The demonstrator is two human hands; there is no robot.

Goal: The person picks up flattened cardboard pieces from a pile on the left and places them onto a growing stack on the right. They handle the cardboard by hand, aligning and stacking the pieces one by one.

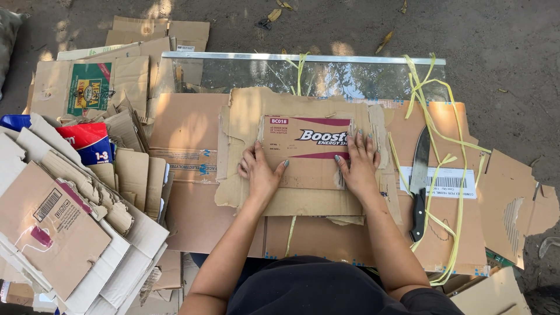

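Observation:
A small printed cardboard piece (303, 149) with maroon stripes lies on a torn, ragged brown cardboard sheet (245, 116). My left hand (261, 172) rests flat on the small piece's left edge, fingers spread. My right hand (359, 165) presses flat on its right edge. Both palms lie down on the card and grip nothing. Under these sheets lie larger flattened brown cartons (192, 134).
A black-handled knife (419, 181) lies just right of my right hand, blade pointing away. Yellow plastic strapping (434, 93) loops around it. A glass pane (350, 76) with metal edge lies beyond. Piles of flattened cartons (64, 216) fill the left; torn cardboard (516, 204) sits right.

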